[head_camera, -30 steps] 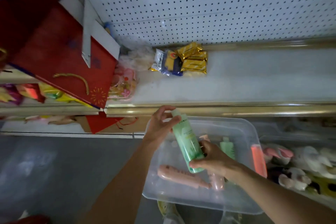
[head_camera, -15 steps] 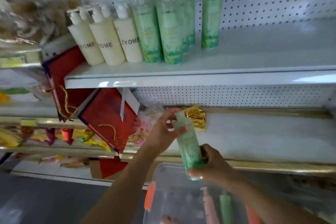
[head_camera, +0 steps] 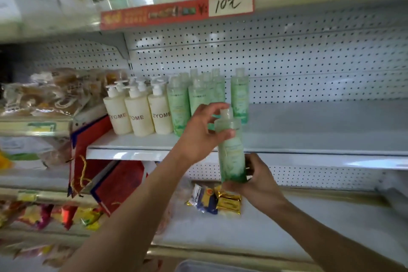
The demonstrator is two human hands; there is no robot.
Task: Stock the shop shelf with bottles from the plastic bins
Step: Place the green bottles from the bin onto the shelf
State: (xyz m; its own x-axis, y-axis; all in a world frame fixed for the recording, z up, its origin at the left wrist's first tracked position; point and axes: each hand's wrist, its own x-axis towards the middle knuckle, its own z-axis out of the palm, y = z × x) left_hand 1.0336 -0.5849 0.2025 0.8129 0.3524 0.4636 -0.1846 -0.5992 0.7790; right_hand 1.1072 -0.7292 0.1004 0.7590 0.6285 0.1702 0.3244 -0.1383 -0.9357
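white shop shelf (head_camera: pixel 309 137) with green bottles (head_camera: pixel 178 106) far left, left hand (head_camera: pixel 198 134) pinches green bottle (head_camera: pixel 231 152) top, right hand (head_camera: pixel 256 181) grips its bottom

Even, soft daylight; glare on my shelf edge (head_camera: pixel 362 162). Motion blur smears the left goods; wide-angle bending at edges.

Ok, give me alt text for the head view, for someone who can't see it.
Both hands hold an upright pale green plastic bottle before a white shop shelf: left hand near its cap, right hand at its base. Matching green bottles and cream pump bottles stand there.
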